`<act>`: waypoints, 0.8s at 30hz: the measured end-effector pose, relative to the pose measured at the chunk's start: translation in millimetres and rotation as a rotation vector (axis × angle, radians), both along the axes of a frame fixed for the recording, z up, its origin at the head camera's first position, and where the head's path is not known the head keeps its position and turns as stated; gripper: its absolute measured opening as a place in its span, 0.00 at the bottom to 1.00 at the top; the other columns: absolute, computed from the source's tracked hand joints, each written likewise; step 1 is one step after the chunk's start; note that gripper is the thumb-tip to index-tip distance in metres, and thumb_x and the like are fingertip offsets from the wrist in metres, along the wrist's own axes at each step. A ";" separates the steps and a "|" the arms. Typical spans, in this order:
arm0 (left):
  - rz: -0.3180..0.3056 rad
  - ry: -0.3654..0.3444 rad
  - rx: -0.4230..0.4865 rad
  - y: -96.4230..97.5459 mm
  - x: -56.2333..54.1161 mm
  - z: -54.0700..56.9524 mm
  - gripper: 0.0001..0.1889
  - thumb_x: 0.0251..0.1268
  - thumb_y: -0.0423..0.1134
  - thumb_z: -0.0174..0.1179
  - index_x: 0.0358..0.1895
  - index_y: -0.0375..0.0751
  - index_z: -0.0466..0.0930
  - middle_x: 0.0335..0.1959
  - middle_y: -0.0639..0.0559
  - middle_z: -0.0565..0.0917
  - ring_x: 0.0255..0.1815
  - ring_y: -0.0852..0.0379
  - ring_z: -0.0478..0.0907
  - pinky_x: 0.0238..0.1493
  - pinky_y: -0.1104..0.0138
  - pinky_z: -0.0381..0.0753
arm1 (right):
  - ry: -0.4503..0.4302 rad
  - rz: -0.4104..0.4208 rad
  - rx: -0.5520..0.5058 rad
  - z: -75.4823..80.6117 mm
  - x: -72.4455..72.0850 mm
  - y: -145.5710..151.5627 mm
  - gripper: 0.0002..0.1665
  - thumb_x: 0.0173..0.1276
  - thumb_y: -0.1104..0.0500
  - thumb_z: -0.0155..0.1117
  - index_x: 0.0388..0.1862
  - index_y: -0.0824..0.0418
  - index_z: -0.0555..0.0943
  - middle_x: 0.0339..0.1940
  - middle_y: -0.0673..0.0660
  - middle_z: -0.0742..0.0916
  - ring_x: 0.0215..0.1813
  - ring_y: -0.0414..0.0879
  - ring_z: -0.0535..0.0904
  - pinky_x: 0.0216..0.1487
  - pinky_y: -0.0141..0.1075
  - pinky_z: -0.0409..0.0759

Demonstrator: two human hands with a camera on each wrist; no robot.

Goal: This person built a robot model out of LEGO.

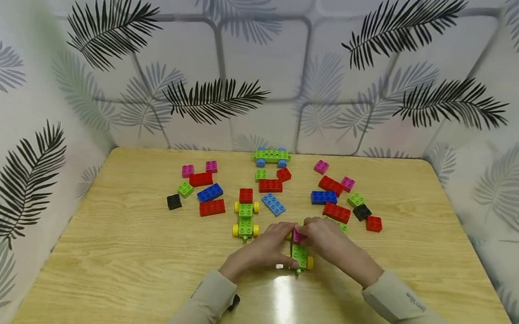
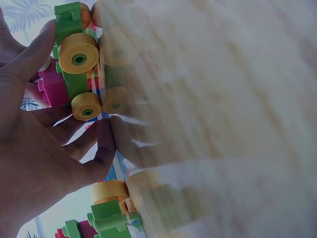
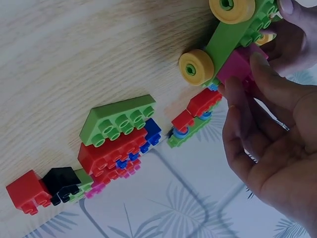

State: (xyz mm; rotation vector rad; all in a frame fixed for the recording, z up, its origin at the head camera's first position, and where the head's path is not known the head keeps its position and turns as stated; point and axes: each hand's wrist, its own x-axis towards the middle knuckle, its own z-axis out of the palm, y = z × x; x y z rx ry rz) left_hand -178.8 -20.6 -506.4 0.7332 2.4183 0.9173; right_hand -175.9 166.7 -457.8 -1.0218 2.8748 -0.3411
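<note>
A green toy car base with yellow wheels stands near the middle of the table. On its far end sits a pink brick, studs up. My right hand pinches that brick between thumb and fingertips. My left hand steadies the base from the left, its thumb at the near end and its fingers around the far wheels. In the left wrist view, the pink brick rests against the base's studs; whether it is fully pressed down, I cannot tell.
Left of my hands stands another green car base with a red brick at its far end. A blue-wheeled base is at the back. Loose bricks lie left, around a blue brick, and right, around a red brick.
</note>
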 end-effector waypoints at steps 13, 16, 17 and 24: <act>0.005 -0.004 -0.027 -1.9 3.7 -3.1 0.48 0.54 0.57 0.69 0.75 0.47 0.54 0.75 0.51 0.59 0.74 0.50 0.53 0.70 0.55 0.59 | -0.054 -0.049 -0.055 -6.2 3.7 3.8 0.18 0.53 0.63 0.76 0.45 0.62 0.87 0.32 0.51 0.85 0.30 0.39 0.77 0.36 0.30 0.79; 0.011 0.005 -0.019 -2.7 4.0 -4.1 0.48 0.54 0.57 0.69 0.75 0.47 0.54 0.75 0.50 0.59 0.74 0.50 0.53 0.70 0.54 0.59 | -0.042 -0.046 -0.070 -7.6 4.3 3.8 0.18 0.53 0.63 0.76 0.45 0.62 0.87 0.32 0.50 0.85 0.30 0.39 0.77 0.35 0.31 0.80; 0.013 0.006 -0.018 -2.8 3.8 -4.0 0.48 0.54 0.57 0.69 0.75 0.47 0.54 0.75 0.50 0.58 0.74 0.50 0.53 0.70 0.54 0.59 | -0.049 -0.049 -0.076 -7.4 4.1 4.1 0.18 0.54 0.63 0.76 0.45 0.62 0.87 0.32 0.50 0.85 0.30 0.39 0.76 0.35 0.31 0.79; 0.030 0.000 0.011 -0.2 1.5 -2.6 0.50 0.54 0.57 0.69 0.76 0.47 0.52 0.75 0.51 0.58 0.74 0.51 0.54 0.70 0.55 0.60 | -0.073 -0.062 -0.109 -7.0 0.6 13.0 0.20 0.57 0.61 0.74 0.50 0.60 0.85 0.36 0.50 0.85 0.36 0.43 0.79 0.39 0.34 0.79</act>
